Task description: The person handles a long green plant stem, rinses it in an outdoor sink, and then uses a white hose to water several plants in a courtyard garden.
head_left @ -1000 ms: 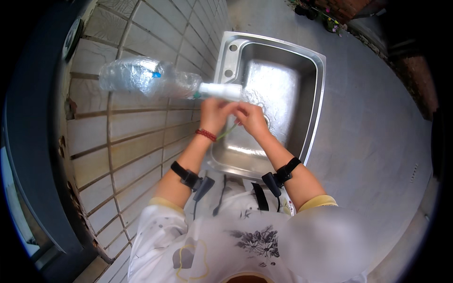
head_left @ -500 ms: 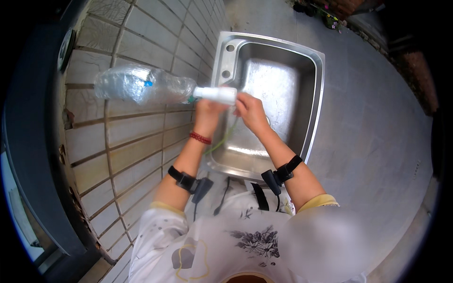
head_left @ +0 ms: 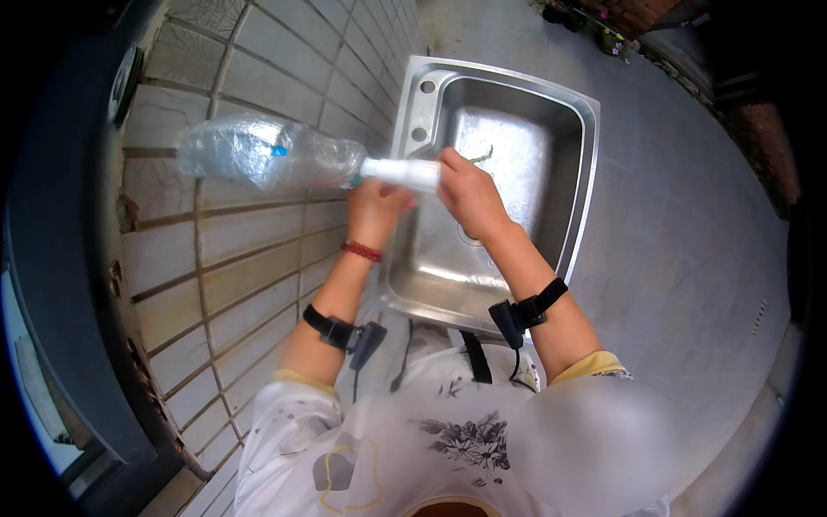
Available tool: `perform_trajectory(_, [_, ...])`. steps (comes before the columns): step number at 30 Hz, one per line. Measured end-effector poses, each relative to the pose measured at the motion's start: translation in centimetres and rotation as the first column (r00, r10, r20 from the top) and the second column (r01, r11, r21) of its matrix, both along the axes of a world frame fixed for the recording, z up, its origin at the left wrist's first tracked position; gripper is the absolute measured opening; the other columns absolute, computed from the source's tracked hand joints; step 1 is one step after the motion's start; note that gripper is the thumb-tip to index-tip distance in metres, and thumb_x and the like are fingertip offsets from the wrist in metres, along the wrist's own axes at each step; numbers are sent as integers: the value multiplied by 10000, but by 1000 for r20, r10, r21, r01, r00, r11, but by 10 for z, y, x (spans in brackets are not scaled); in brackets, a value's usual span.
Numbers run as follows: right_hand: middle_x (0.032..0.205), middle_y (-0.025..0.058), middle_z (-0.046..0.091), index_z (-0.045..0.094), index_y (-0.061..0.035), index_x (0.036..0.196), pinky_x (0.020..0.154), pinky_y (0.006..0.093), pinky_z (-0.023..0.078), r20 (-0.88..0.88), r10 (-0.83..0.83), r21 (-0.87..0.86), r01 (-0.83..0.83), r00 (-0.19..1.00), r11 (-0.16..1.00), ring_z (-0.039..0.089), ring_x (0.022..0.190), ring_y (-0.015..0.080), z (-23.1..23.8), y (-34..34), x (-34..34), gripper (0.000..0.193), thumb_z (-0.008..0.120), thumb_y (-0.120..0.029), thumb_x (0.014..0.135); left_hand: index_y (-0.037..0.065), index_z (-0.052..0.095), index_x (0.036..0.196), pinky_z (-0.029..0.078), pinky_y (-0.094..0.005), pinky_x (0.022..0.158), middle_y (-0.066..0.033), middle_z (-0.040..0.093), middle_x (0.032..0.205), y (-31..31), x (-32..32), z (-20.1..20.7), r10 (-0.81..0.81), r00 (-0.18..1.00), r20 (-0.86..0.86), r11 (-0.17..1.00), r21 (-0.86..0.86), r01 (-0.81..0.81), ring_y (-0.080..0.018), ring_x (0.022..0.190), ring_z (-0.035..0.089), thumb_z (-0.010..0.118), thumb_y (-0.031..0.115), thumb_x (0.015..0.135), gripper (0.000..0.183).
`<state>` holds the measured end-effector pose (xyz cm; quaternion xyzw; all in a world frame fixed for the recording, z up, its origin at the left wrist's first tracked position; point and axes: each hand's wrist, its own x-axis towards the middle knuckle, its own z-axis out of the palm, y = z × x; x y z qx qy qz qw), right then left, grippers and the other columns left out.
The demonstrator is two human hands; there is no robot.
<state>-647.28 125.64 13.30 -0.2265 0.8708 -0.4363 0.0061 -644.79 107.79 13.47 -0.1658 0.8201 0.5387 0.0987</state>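
My right hand (head_left: pixel 472 194) is closed over the left part of the metal sink (head_left: pixel 593 164), by the end of a white cylindrical piece (head_left: pixel 412 173). A thin green strand (head_left: pixel 484 157), possibly a plant stem, shows just beyond its fingers and seems held there. Below the white piece is my left hand (head_left: pixel 376 214), a little blurred, its fingers loosely apart with nothing visible in them. Part of that hand is hidden behind the white piece. Crumpled clear plastic (head_left: pixel 276 155) with a small blue patch joins the white piece at its left end.
A tiled wall (head_left: pixel 245 241) rises along the left. The sink has two round holes in its left ledge and a drain (head_left: pixel 468 237) in its basin. Grey pavement (head_left: pixel 680 215) stretches to the right, with potted flowers (head_left: pixel 607 39) at the far edge.
My right hand has moved slightly right and turned. The long green strand that trailed toward the left wrist is gone from there; a green end now shows beyond the right hand. My left fingers have loosened.
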Motion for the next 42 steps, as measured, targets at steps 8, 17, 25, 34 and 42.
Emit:
perform_trajectory(8, [978,237,565,485,-56,1038,755,435,470,331,67,-147,-18,941,989,554,943,403,-3,-17,8,203,497,-32,838,-17,673,841,509,-254,614,-88,680,744,-7,24,22,-36,957,-287,998,-57,21,-152,693,677,658,36,796,71])
perform_trajectory(17, [932,207,523,479,-29,949,752,464,445,317,-147,138,108,937,985,542,858,416,-120,26,26,78,457,-75,890,-38,669,986,547,-222,668,-84,673,876,-34,63,93,118,987,-111,990,85,-109,-121,731,649,655,15,846,150])
perform_trajectory(25, [903,224,548,567,8,979,728,427,493,254,-312,190,269,915,944,600,820,383,-138,37,29,161,533,-53,833,-46,667,991,540,-234,686,-91,674,874,-69,78,106,196,980,-43,978,79,-192,-135,752,646,648,-19,834,160])
perform_trajectory(34, [1079,182,625,546,113,1133,866,271,529,883,115,-442,727,454,525,631,1013,238,-108,48,15,262,524,20,889,-23,667,966,533,-233,693,-74,677,851,-107,96,104,246,969,2,969,2,-246,-121,741,645,669,-16,813,153])
perform_trajectory(42, [1123,202,604,550,82,1133,928,307,507,884,200,-453,880,423,143,600,1067,268,-110,38,18,268,558,-61,907,35,701,941,432,-183,596,46,573,726,-114,108,105,138,990,-21,966,-216,-139,-42,632,518,708,-10,774,173])
